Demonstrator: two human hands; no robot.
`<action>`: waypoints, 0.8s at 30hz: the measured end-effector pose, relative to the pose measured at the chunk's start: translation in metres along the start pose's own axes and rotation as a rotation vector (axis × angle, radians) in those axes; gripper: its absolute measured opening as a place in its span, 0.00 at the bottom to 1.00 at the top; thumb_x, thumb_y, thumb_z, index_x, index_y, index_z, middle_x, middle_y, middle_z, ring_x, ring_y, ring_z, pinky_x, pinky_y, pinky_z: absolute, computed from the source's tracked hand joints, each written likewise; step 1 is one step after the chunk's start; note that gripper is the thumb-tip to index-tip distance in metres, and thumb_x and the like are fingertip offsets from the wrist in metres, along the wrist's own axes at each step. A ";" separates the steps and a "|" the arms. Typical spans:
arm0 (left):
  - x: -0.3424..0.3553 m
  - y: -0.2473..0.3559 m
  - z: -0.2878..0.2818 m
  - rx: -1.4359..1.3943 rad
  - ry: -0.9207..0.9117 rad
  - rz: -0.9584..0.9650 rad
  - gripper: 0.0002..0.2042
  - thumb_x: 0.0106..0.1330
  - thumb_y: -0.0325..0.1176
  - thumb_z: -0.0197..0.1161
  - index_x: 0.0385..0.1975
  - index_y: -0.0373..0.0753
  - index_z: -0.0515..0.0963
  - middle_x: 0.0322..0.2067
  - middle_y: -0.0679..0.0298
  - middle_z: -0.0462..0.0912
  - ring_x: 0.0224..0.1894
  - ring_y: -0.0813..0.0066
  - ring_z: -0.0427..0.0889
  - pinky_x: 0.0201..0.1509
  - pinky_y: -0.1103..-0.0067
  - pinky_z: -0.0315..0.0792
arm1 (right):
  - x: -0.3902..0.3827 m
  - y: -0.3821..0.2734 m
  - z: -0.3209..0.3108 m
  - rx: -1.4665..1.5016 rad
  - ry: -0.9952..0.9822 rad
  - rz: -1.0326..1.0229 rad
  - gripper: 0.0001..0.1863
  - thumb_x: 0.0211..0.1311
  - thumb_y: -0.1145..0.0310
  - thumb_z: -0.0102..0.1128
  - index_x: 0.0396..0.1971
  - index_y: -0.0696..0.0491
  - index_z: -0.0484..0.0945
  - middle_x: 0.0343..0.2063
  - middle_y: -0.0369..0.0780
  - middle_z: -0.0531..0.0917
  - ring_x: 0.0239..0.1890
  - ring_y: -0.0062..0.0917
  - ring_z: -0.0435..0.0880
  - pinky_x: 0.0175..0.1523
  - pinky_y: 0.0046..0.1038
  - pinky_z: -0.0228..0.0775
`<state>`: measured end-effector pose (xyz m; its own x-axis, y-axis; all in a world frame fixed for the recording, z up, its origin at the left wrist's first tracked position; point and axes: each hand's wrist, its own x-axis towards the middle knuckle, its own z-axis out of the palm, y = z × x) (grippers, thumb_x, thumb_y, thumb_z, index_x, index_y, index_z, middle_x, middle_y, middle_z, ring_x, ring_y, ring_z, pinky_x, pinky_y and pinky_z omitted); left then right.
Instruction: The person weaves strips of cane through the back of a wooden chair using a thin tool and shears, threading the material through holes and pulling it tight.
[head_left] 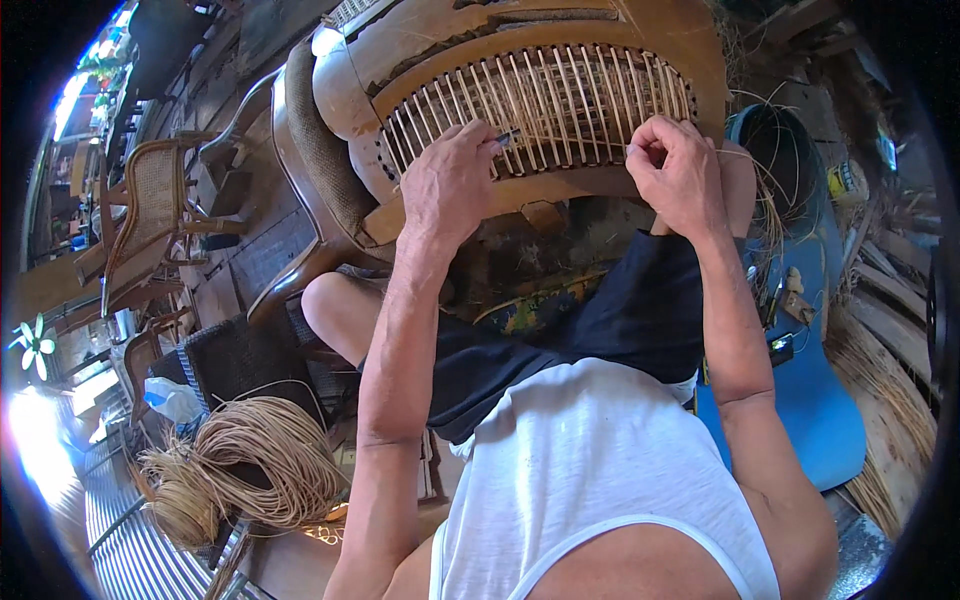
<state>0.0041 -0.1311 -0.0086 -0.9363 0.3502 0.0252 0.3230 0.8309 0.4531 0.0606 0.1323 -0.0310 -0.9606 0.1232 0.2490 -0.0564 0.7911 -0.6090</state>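
A wooden chair frame [545,190] lies across my lap, its curved opening strung with pale cane strands [540,105] in rows through small edge holes. Over the left part of the weave, my left hand [445,185] is closed on a small dark tool [508,136] whose end sticks out past the fingers; its kind is unclear. My right hand [680,175] pinches at the right front edge of the opening, and a thin cane strand [742,152] trails from it toward the right. The fingertips partly hide where that strand is gripped.
A coil of cane [265,460] lies at lower left. Behind it to the left stands a cane-backed chair [150,200]. At right are a bucket [775,145] with loose strands, a blue sheet [800,400] and small tools [795,300]. Cane bundles [885,400] lie farther right.
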 end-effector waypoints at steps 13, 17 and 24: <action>0.013 -0.009 -0.003 0.031 0.002 0.110 0.13 0.72 0.39 0.61 0.43 0.37 0.84 0.37 0.53 0.87 0.41 0.51 0.86 0.47 0.62 0.78 | -0.004 0.002 0.006 0.007 0.016 -0.015 0.07 0.65 0.63 0.69 0.32 0.50 0.85 0.31 0.34 0.85 0.37 0.31 0.81 0.49 0.37 0.71; 0.013 -0.009 -0.001 -0.019 0.038 0.123 0.13 0.69 0.40 0.62 0.40 0.36 0.85 0.35 0.51 0.87 0.40 0.51 0.87 0.47 0.63 0.79 | -0.005 -0.003 0.004 0.129 0.014 0.072 0.07 0.64 0.66 0.70 0.32 0.52 0.83 0.30 0.36 0.84 0.37 0.32 0.81 0.46 0.36 0.73; 0.017 -0.019 0.000 -0.113 0.053 0.180 0.13 0.67 0.40 0.63 0.39 0.37 0.86 0.34 0.54 0.88 0.37 0.57 0.88 0.44 0.65 0.79 | 0.000 -0.004 0.004 -0.027 -0.022 0.022 0.05 0.61 0.68 0.71 0.32 0.52 0.84 0.30 0.37 0.83 0.37 0.32 0.82 0.46 0.36 0.74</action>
<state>-0.0182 -0.1411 -0.0168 -0.8718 0.4627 0.1607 0.4710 0.7020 0.5342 0.0600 0.1266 -0.0316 -0.9672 0.1278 0.2194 -0.0283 0.8046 -0.5932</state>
